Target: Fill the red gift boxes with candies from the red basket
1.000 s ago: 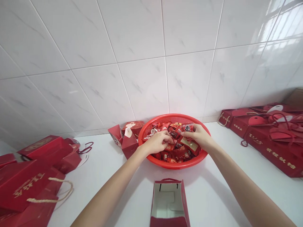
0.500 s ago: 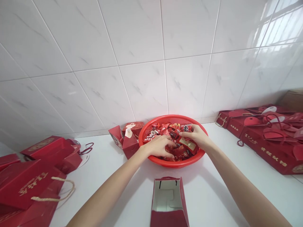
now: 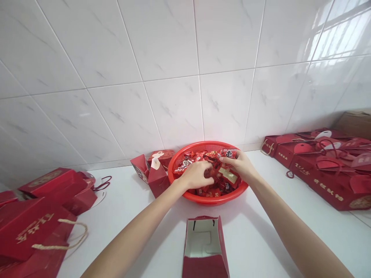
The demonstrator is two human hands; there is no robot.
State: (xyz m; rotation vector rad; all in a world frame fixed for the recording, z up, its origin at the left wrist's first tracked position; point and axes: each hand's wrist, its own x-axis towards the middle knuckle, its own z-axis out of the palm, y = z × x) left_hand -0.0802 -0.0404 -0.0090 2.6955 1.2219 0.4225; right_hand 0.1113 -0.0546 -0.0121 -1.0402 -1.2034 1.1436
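I see both forearms [image 3: 147, 227] extended to the red plastic basket [image 3: 214, 200]. Left hand [image 3: 198, 174]: curled, thumb parted from fingers, among wrapped candies [image 3: 214, 192]. Right hand [image 3: 242, 166]: pinching red candy packet [image 3: 229, 153].

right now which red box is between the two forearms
The open box in front of the red basket, pale inside showing; the other boxes sit outside the forearms.

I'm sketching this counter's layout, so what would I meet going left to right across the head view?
Heap of red gift boxes → small cluster of red boxes → red plastic basket of wrapped sweets → row of red gift boxes.
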